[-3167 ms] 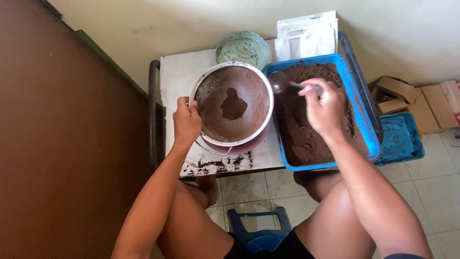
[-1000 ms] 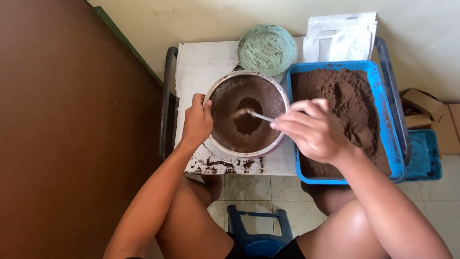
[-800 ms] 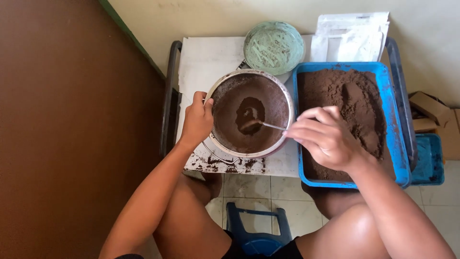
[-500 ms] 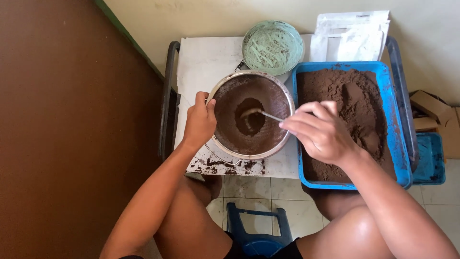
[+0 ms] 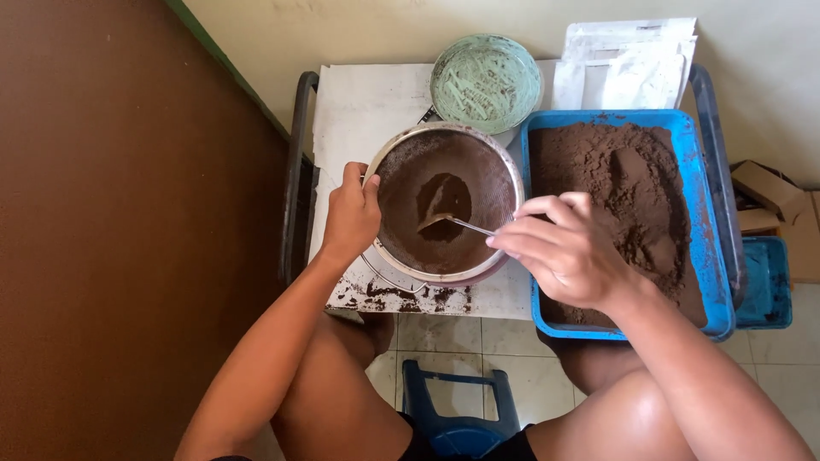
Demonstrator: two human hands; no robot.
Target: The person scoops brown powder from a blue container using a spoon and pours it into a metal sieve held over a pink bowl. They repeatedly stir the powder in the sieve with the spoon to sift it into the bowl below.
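Our right hand pinches the spoon, handle running right, bowl resting left in the powder at the sieve's centre. Our left hand clamps the sieve rim on the worktop.

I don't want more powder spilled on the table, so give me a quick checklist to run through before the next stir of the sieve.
1. Left hand grips the rim of the round metal mesh sieve: ok.
2. Sieve sits over the bowl beneath it: ok, though centring cannot be told.
3. Thin metal spoon tip lies in the brown powder inside the sieve, held by the right hand: ok.
4. White tabletop free of spill: not ok, brown crumbs lie along its front edge.
5. Blue rectangular plastic tray of brown powder within reach of the right hand: ok.
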